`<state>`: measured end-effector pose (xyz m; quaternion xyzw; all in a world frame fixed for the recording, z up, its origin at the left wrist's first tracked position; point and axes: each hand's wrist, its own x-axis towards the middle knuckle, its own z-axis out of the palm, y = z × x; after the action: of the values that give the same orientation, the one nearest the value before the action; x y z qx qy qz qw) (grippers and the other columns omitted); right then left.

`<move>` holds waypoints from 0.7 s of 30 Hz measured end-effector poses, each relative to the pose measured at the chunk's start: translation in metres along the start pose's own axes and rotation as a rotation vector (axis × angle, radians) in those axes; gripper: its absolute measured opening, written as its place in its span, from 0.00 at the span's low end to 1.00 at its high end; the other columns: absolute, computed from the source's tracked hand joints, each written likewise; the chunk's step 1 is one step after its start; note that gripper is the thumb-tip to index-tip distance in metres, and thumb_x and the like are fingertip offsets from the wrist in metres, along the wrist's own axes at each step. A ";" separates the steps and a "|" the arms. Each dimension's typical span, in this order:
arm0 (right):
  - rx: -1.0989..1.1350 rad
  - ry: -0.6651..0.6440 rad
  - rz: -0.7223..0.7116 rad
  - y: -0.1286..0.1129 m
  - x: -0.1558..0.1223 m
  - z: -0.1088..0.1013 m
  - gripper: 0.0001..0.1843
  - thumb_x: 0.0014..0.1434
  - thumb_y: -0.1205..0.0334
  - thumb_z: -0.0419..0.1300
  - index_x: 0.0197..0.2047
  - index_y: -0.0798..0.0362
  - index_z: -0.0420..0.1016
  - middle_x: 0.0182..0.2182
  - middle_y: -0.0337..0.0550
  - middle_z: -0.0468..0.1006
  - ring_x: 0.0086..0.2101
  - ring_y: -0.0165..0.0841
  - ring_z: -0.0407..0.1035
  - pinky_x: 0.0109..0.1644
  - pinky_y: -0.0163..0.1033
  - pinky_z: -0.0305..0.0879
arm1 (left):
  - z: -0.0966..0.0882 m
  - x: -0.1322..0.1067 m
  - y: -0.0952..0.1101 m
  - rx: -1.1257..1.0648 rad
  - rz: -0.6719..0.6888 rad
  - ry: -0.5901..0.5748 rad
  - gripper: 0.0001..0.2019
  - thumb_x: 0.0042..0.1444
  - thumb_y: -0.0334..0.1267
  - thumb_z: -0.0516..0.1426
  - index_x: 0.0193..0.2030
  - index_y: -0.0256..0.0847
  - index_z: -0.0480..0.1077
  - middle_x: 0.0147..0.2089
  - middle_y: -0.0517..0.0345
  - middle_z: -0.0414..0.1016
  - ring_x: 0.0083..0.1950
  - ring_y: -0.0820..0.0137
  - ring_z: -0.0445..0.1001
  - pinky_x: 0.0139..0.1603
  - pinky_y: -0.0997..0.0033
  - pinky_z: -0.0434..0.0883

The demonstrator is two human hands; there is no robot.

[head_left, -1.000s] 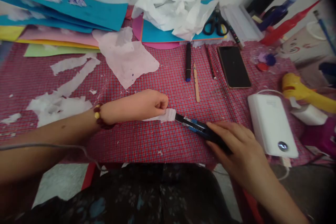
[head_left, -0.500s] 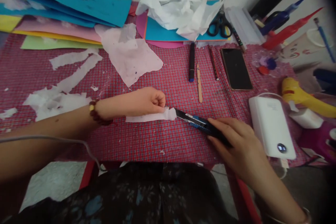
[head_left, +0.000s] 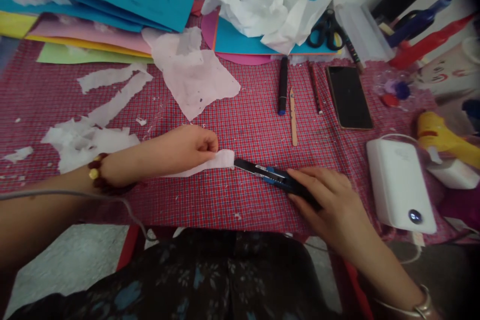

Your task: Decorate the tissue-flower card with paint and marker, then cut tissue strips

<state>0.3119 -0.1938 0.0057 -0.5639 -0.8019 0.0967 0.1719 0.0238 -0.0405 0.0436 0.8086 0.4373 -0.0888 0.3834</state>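
My left hand (head_left: pixel 180 152) is closed in a pinch on a strip of white tissue paper (head_left: pixel 219 161) that lies flat on the red checked tablecloth (head_left: pixel 243 125). My right hand (head_left: pixel 330 210) grips the dark handle of a blue and black utility knife (head_left: pixel 268 174), fingers wrapped over its rear half. The knife's blade end touches the right end of the strip. A beaded bracelet sits on my left wrist and a metal bangle on my right.
Torn tissue scraps (head_left: pixel 86 135) lie at left, a pink tissue sheet (head_left: pixel 191 72) behind. Coloured paper sheets (head_left: pixel 112 5), crumpled white paper (head_left: pixel 266 5) and scissors (head_left: pixel 328 27) line the back. A marker (head_left: pixel 282 85), wooden stick (head_left: pixel 293 117), phone (head_left: pixel 348 96), white power bank (head_left: pixel 399 185) and yellow glue gun (head_left: pixel 442 137) lie right.
My left hand has drawn the tissue strip leftward and the knife has followed, its blade still at the strip's right end. The view has shifted slightly to the right.
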 end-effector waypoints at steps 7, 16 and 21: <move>0.004 0.006 -0.036 -0.006 0.011 0.003 0.18 0.66 0.63 0.58 0.59 0.51 0.72 0.46 0.50 0.79 0.44 0.43 0.74 0.46 0.51 0.69 | 0.002 -0.004 -0.009 -0.036 0.006 0.010 0.08 0.56 0.39 0.53 0.31 0.39 0.70 0.26 0.60 0.72 0.27 0.73 0.68 0.28 0.74 0.59; -0.039 -0.032 -0.073 -0.004 0.022 -0.001 0.17 0.67 0.62 0.58 0.58 0.51 0.72 0.47 0.51 0.79 0.44 0.44 0.73 0.46 0.50 0.67 | 0.004 -0.004 -0.006 -0.122 0.052 -0.014 0.08 0.55 0.38 0.52 0.29 0.39 0.69 0.26 0.62 0.71 0.26 0.74 0.66 0.28 0.75 0.60; -0.057 -0.054 -0.117 -0.005 0.033 -0.001 0.18 0.67 0.62 0.57 0.59 0.50 0.72 0.47 0.51 0.78 0.45 0.45 0.73 0.45 0.50 0.65 | 0.004 -0.008 -0.006 -0.140 0.064 -0.011 0.08 0.55 0.38 0.53 0.29 0.39 0.69 0.25 0.62 0.70 0.25 0.75 0.64 0.28 0.74 0.58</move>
<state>0.2978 -0.1650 0.0140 -0.5178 -0.8404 0.0785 0.1395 0.0154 -0.0466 0.0409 0.7929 0.4145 -0.0502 0.4438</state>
